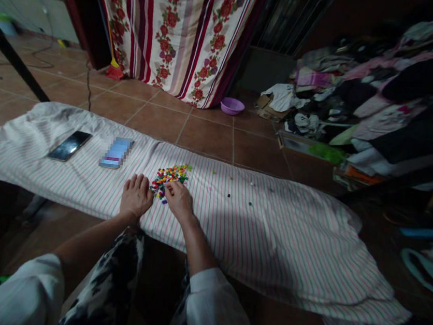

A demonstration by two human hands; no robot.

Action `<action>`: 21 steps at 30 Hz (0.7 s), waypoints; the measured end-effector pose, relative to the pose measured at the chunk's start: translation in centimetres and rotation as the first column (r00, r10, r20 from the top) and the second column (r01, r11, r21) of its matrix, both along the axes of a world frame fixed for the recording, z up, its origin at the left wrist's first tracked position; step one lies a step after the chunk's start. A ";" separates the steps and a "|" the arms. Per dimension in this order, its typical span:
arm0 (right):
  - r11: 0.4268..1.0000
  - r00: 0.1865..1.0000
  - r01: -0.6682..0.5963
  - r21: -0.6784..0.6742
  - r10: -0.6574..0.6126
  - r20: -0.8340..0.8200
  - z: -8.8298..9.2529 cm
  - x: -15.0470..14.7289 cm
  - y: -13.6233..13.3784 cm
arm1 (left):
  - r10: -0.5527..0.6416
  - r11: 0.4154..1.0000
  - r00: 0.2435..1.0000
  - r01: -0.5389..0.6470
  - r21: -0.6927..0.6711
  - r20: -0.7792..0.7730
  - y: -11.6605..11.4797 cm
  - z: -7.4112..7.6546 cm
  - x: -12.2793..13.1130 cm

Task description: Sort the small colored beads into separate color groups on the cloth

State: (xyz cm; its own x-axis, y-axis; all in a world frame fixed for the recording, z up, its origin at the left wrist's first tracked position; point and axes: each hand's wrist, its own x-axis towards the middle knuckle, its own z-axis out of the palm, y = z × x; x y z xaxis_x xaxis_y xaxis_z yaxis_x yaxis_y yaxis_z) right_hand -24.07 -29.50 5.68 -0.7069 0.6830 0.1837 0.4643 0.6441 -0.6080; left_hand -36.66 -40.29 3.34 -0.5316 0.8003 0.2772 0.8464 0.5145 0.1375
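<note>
A heap of small coloured beads [170,175] lies on a striped cloth [263,230] spread over the floor. My left hand [136,195] rests on the cloth just left of the heap, fingers curled together, and I cannot see anything in them. My right hand [178,198] sits at the heap's near edge, its fingertips pinched among the beads. What the fingers pinch is too small to name. A few stray beads [239,194] are scattered to the right of the heap.
Two phones [69,146] [116,152] lie on the cloth at the left. A purple bowl [232,106] stands on the tiled floor before a floral curtain [177,27]. Piled clothes [384,98] fill the right side. A dark pole [13,58] slants at the left.
</note>
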 end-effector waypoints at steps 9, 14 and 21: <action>0.995 0.995 -0.093 0.045 0.091 0.036 -0.2 -0.5 -0.3 | 0.006 1.000 1.000 -0.006 -0.004 0.002 0.0 -0.4 -0.1; 0.994 0.995 -0.100 0.046 0.099 0.032 0.1 -1.0 -0.8 | -0.006 1.000 1.000 0.006 0.002 0.007 -0.1 -0.4 -0.2; 0.991 0.992 -0.111 0.070 0.107 0.059 -0.1 -1.2 -0.9 | -0.051 0.999 0.998 0.052 -0.012 0.021 -0.1 -0.2 -0.3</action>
